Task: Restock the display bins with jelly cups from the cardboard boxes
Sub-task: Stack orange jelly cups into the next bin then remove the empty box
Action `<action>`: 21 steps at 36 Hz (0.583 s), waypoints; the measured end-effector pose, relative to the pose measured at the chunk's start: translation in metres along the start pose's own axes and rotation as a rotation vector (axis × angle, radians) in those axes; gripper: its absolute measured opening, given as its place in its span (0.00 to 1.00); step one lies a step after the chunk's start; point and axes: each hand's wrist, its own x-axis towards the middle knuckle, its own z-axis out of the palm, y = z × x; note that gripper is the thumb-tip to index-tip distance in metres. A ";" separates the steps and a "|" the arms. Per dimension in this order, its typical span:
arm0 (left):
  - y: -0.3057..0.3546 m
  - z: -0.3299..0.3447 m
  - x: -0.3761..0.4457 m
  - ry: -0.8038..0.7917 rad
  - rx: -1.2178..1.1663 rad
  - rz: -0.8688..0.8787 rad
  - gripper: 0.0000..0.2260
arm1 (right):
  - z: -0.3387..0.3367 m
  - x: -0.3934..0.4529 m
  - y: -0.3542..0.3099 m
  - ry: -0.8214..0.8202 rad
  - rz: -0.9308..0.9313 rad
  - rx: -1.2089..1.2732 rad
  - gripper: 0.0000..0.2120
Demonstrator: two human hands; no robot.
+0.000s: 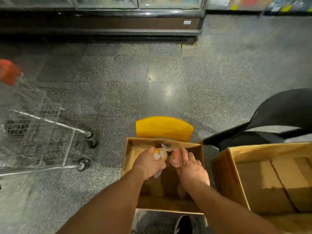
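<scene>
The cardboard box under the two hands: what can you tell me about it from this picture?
The cardboard box is plain brown, open at the top, its inside walls bare and shadowed. It sits on something yellow above the speckled floor. The left hand and right hand are over its opening, each gripping a clear jelly cup. A bigger open box stands close on its right. Whether more cups lie inside is hidden.

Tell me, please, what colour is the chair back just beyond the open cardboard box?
The chair back is bright yellow, seen in the head view, the only one.
</scene>
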 end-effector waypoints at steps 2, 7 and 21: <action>0.015 -0.014 -0.018 0.026 0.034 0.035 0.18 | -0.021 -0.020 -0.001 0.076 0.019 0.065 0.36; 0.072 -0.049 -0.079 -0.016 0.090 0.214 0.24 | -0.095 -0.113 0.002 0.279 -0.005 0.070 0.32; 0.294 -0.057 -0.358 -0.025 0.441 0.803 0.24 | -0.244 -0.406 0.086 0.745 0.293 0.139 0.36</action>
